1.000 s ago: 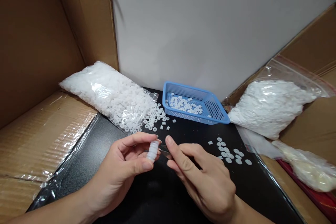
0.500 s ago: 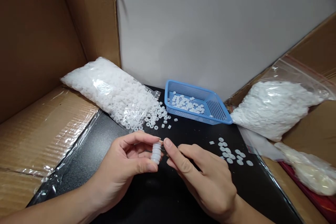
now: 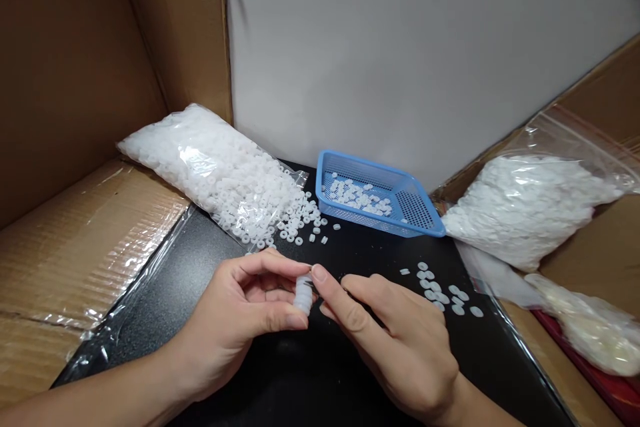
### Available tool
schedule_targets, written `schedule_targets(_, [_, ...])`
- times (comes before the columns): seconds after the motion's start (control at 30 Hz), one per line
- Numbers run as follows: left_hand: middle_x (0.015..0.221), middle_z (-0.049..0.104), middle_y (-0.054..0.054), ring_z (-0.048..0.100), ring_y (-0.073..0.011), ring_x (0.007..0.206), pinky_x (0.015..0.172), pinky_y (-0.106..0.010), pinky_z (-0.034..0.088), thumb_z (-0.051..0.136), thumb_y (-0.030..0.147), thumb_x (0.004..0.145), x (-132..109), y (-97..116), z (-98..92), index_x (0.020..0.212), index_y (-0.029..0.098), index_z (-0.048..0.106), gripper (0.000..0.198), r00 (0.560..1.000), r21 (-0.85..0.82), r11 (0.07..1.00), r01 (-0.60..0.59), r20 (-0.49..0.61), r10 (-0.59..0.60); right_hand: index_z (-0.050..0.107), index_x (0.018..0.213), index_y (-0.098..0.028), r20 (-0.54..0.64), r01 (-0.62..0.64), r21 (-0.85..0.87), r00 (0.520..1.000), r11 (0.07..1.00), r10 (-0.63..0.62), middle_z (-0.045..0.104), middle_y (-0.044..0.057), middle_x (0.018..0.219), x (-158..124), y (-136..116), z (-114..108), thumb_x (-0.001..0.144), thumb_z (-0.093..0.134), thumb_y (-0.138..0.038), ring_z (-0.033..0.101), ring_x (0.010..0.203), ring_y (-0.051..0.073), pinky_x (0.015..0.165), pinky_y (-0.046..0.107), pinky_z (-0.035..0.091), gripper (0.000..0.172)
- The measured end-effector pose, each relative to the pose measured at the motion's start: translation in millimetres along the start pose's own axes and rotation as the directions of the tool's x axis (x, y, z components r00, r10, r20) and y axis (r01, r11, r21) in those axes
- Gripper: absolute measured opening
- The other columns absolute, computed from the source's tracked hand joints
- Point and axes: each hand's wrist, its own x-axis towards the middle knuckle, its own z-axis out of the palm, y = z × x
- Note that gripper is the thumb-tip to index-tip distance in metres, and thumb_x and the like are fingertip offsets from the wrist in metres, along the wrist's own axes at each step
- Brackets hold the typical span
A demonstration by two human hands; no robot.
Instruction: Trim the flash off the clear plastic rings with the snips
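Observation:
My left hand (image 3: 240, 307) pinches a short stack of white plastic rings (image 3: 303, 295) upright between thumb and forefinger. Close against the stack's right side, my right hand (image 3: 395, 340) has its thumb and fingers drawn together. A thin dark tip (image 3: 309, 282) shows between the right fingers and the upper rings; the rest of it is hidden, so its kind cannot be made out. The right thumb tip meets the left forefinger tip above the stack. Both hands are over the black tabletop (image 3: 295, 380).
A clear bag of white rings (image 3: 210, 160) spills onto the table at left. Behind stands a blue mesh basket (image 3: 425, 223) with small white pieces inside. Loose white discs (image 3: 435, 293) lie at right, near a zip bag of white pieces (image 3: 535, 207). Cardboard walls (image 3: 170, 27) flank the table.
The stack is slightly farther right and its top is now more covered. The right thumb has come up against the left forefinger tip. The view has shifted a little.

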Motion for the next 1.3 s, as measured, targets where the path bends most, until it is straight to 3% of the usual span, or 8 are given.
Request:
schedule_targets(0.17, [0.076, 0.070, 0.002, 0.064, -0.0073, 0.068, 0.068, -0.014, 0.053, 0.095, 0.015, 0.059, -0.3, 0.0, -1.5, 0.084, 0.023, 0.084, 0.029, 1.000, 0.027, 1.000, -0.005, 0.027, 0.004, 0.070, 0.126, -0.010, -0.003, 0.013, -0.010, 1.000, 1.000, -0.013, 0.067, 0.003, 0.072, 1.1, 0.5, -1.5, 0.103, 0.046, -0.012, 0.051, 0.057, 0.011, 0.053, 0.026, 0.038, 0.033])
schedule_targets(0.63, [0.074, 0.061, 0.002, 0.054, -0.0076, 0.068, 0.062, -0.014, 0.047, 0.093, 0.017, 0.063, 0.5, 2.0, -4.0, 0.085, 0.024, 0.085, 0.025, 0.998, 0.120, 0.992, -0.044, 0.038, 0.040, 0.071, 0.122, -0.015, 0.051, 0.038, -0.051, 0.998, 0.998, -0.035, 0.067, 0.000, 0.068, 5.7, 3.8, -8.3, 0.107, 0.037, -0.019, 0.053, 0.051, 0.010, 0.049, 0.025, 0.038, 0.037])
schedule_targets(0.83, [0.074, 0.063, 0.002, 0.057, -0.0076, 0.067, 0.062, -0.014, 0.048, 0.092, 0.014, 0.063, -0.9, 3.2, -3.7, 0.084, 0.024, 0.085, 0.025, 0.998, 0.125, 0.991, -0.053, 0.050, 0.047, 0.071, 0.124, -0.018, 0.094, -0.006, -0.053, 0.996, 0.999, 0.011, 0.067, -0.002, 0.066, 6.1, 3.1, -7.1, 0.109, 0.034, -0.024, 0.053, 0.050, 0.010, 0.048, 0.025, 0.038, 0.041])
schedule_targets(1.3, [0.077, 0.067, 0.003, 0.061, -0.0051, 0.067, 0.063, -0.011, 0.051, 0.091, 0.011, 0.064, -0.2, 8.6, -4.2, 0.084, 0.024, 0.084, 0.025, 0.997, 0.174, 0.984, 0.027, 0.070, -0.039, 0.071, 0.120, -0.010, 0.077, 0.136, -0.101, 0.989, 0.986, -0.128, 0.070, 0.003, 0.074, 7.1, 9.3, -13.8, 0.104, 0.040, -0.012, 0.049, 0.056, 0.012, 0.052, 0.027, 0.033, 0.035])
